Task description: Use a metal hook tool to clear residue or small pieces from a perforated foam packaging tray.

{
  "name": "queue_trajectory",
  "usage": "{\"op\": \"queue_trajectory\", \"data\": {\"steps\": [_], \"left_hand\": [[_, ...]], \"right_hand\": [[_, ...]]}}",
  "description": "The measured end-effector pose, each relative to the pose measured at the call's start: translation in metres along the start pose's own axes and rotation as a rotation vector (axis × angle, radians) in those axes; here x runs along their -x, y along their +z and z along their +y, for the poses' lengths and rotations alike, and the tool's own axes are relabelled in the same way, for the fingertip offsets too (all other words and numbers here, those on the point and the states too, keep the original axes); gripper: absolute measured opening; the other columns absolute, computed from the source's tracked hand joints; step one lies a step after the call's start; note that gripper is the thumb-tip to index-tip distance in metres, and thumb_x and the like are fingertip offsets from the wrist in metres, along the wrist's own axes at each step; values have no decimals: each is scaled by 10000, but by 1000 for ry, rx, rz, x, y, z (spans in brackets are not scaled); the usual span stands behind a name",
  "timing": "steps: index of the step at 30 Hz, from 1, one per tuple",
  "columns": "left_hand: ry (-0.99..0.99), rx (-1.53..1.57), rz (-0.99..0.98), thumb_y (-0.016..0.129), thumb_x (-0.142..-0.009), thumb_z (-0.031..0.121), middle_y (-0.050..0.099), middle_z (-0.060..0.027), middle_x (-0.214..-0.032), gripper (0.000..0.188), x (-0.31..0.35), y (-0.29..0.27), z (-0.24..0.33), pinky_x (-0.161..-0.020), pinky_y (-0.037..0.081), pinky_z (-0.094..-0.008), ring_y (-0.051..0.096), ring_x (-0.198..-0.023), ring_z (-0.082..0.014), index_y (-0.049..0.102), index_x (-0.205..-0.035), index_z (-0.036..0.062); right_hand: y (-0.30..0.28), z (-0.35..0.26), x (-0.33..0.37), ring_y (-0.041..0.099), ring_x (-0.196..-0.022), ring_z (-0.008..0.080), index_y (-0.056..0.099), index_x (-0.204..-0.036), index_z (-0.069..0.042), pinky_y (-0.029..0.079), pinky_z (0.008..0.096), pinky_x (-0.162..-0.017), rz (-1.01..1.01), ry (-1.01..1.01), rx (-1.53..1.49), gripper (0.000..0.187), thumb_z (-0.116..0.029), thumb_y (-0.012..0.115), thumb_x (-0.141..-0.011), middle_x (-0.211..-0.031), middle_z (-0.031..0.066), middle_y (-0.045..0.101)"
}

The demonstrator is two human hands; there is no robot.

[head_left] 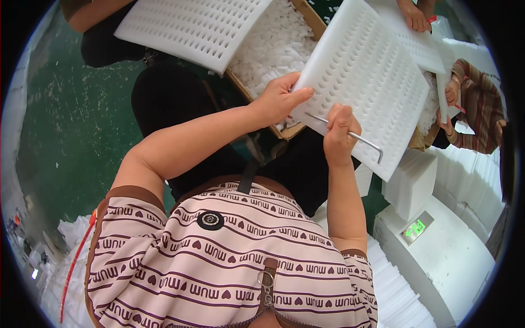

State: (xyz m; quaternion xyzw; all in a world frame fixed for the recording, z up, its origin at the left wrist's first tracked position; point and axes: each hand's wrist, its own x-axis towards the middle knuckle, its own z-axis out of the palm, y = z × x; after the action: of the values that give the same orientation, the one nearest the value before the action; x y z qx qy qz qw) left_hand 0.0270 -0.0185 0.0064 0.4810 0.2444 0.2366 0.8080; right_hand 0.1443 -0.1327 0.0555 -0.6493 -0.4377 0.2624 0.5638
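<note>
A white foam board (377,71) with rows of small holes is tilted up in front of me. My left hand (278,101) grips its near left edge, thumb lying on the face and the fingers partly hidden behind. My right hand (341,134) is closed round a thin metal rod (367,142) with a bent end, held across the board's lower part. The rod's straight tip (314,116) points left, over the board near its lower left corner. Whether the rod touches the foam I cannot tell.
Beneath the board stands a cardboard box (240,87) full of small white foam pieces (273,41). Another perforated board (188,24) lies at the far left, by a person's arm (98,12). Co-workers' hands (414,17) handle boards at the right. White foam blocks (410,183) are stacked nearer me.
</note>
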Motion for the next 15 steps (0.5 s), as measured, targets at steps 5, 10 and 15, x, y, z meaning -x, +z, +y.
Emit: {"op": "queue_trajectory", "data": {"steps": [5, 10, 15], "left_hand": [[-67, -83, 11, 580, -884, 149, 627, -51, -861, 211, 4, -2, 1, -596, 463, -213, 545, -685, -99, 606, -1044, 13], [-126, 115, -3, 572, -882, 134, 645, -65, -912, 242, -3, -10, 8, -656, 472, -216, 573, -745, -111, 608, -1083, 5], [-216, 327, -7, 570, -877, 125, 657, -89, -967, 282, -1, -14, 22, -698, 477, -227, 604, -794, -139, 603, -1129, 3]], "right_hand": [[30, 8, -8, 357, -541, 156, 454, -660, -60, 331, 295, -530, -64, -329, 603, 355, -176, 411, -993, -587, 20, 436], [-28, 1, -9, 355, -599, 142, 416, -667, -90, 320, 268, -591, 151, 3, 36, 359, -217, 372, -1000, -625, 27, 406], [-79, -7, -11, 365, -635, 144, 396, -630, -107, 348, 261, -661, 429, -17, -53, 499, -409, 345, -1024, -633, 31, 405]]}}
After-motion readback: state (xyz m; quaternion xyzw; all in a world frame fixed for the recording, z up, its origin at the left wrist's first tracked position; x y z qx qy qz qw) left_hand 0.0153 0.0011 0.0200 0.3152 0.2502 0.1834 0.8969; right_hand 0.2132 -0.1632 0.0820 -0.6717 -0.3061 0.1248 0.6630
